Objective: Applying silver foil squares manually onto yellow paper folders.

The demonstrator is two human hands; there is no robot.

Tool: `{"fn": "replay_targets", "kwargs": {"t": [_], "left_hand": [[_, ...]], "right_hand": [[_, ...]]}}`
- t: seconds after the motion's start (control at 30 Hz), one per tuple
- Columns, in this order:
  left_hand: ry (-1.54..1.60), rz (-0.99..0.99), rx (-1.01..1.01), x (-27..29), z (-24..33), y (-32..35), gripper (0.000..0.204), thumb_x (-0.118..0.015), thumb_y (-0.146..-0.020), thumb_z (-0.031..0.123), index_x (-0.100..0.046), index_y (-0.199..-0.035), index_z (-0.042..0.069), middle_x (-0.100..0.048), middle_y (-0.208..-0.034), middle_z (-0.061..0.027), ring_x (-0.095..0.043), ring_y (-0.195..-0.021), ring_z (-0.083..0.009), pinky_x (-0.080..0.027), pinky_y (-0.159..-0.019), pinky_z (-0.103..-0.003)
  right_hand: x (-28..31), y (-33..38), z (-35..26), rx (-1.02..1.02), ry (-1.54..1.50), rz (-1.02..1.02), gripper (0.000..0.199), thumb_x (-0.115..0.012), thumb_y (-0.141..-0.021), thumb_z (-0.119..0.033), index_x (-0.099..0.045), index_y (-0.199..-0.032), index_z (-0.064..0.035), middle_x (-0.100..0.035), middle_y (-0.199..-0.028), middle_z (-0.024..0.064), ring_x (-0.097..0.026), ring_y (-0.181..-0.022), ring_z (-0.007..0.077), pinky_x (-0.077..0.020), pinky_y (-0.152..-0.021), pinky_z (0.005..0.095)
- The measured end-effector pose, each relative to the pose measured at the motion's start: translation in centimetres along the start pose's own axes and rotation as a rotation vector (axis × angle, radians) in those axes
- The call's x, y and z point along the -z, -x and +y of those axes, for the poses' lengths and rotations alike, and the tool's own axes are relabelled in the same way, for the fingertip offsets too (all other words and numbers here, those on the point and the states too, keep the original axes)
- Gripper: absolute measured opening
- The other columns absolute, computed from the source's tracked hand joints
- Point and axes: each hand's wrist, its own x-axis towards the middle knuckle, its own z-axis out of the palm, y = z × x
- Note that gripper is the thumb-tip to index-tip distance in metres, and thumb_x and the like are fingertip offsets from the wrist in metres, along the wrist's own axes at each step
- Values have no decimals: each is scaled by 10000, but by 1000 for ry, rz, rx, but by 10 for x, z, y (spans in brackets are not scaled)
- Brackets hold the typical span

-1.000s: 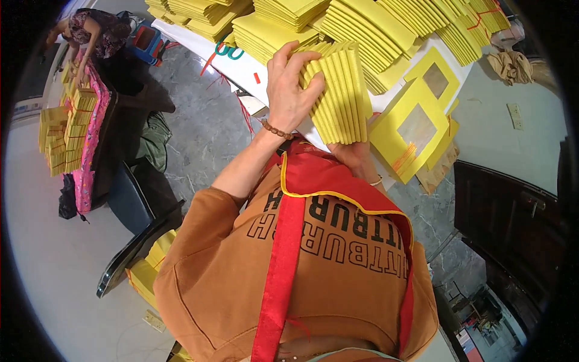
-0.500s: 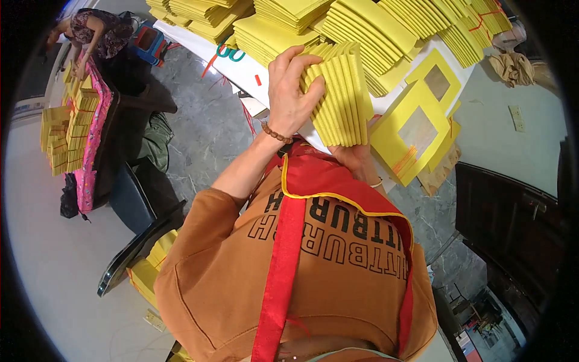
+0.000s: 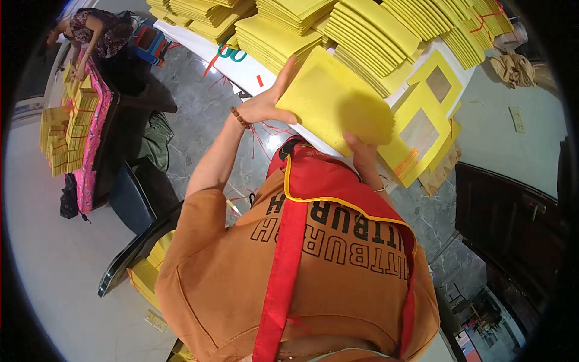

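A bundle of flat yellow folded papers (image 3: pixel 329 90) lies tilted between my hands, its broad top face showing. My left hand (image 3: pixel 268 104) grips its left end, thumb along the near edge and index finger at the far corner; the other fingers are hidden. At the near right corner my right hand (image 3: pixel 363 154) holds the bundle with the thumb on top and fingers underneath, out of sight. Close to my right hand lie yellow sheets with rectangular windows (image 3: pixel 392 130), an orange strip bundle (image 3: pixel 408 161) on one of them.
Several stacks of yellow folded papers (image 3: pixel 368 39) cover the white table (image 3: pixel 256 71). Green-handled scissors (image 3: pixel 232 53) lie by its left edge. A dark chair (image 3: pixel 136 196) stands left. Farther left, a person (image 3: pixel 99 30) is at a pink-covered table (image 3: pixel 96 139) with more yellow bundles.
The bundle has turned from showing its ridged folded edges to lying with its flat face up. My left hand has moved left and slightly down, its grip shifting to the bundle's end.
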Motion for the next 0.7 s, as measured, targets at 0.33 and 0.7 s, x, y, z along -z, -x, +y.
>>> {"fn": "replay_targets", "kwargs": {"t": [0.33, 0.7], "left_hand": [[161, -119, 354, -5, 1, 11, 1223, -849, -594, 190, 13, -1449, 43, -173, -1475, -124, -152, -1373, -215, -151, -1112, -345], [-265, 110, 86, 4, 47, -12, 1052, -826, -565, 179, -212, -1418, 137, -489, -1193, -148, -486, -1089, -256, -350, -920, -362]], "right_hand": [[11, 5, 0, -133, 173, -139, 691, -778, -689, -102, -367, -1240, -27, -491, -1152, 90, -516, -1029, 209, -435, -879, 325], [6, -14, -50, 301, 162, -106, 1216, -858, -577, -271, -31, -1443, -62, -157, -1480, 160, -193, -1364, 276, -187, -1106, 397]]}}
